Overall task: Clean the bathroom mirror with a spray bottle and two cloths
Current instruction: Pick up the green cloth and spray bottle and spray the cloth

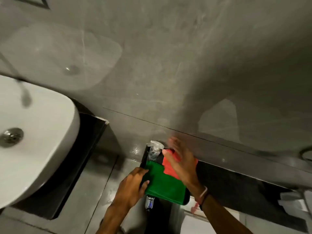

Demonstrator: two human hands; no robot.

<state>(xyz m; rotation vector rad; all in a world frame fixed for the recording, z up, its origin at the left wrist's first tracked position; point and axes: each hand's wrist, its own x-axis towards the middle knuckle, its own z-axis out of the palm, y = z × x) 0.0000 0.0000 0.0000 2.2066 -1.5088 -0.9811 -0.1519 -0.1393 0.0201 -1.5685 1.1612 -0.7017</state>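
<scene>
A green cloth [166,184] lies folded on a narrow dark ledge, with a red cloth [169,168] partly over its far right corner. A clear spray bottle [154,152] with a white trigger stands at the ledge's far end, just left of the red cloth. My left hand [133,186] grips the green cloth's left edge, thumb on top. My right hand [181,159] is blurred, fingers spread, resting on the red cloth beside the bottle. The smeared mirror [168,56] fills the upper view and reflects the basin.
A white wash basin [38,132] with a metal drain sits at the left on a dark counter, and a blurred tap spout hangs over it. A grey tiled floor lies below. White items rest on the dark shelf at the far right [293,201].
</scene>
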